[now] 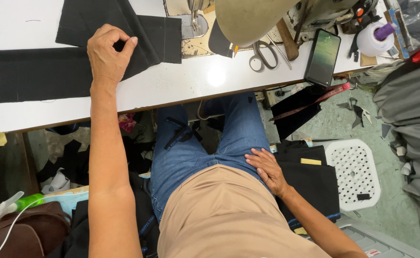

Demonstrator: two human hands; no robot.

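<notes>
**Left hand pinches black cloth on the table**

The left hand (pixel 107 55) pinches thumb to forefinger on the black cloth (pixel 43 71), which lies flat on the white table (pixel 195 81) left of the sewing machine (pixel 267 16). The right hand (pixel 267 169) rests open on the thigh, holding nothing. The cloth looks light, soft and limp; an edge pinch should lift it. Its long axis runs left to right along the table.

So the white counter (pixel 181 83) had black fabric pieces (pixel 43 74) spread over its left half, scissors (pixel 262 53) and a wooden-handled tool (pixel 287 32) near the sewing machine (pixel 248 19), a dark phone (pixel 322 57) by the front edge, plus a spool of white thread (pixel 375 39) further right.
</notes>
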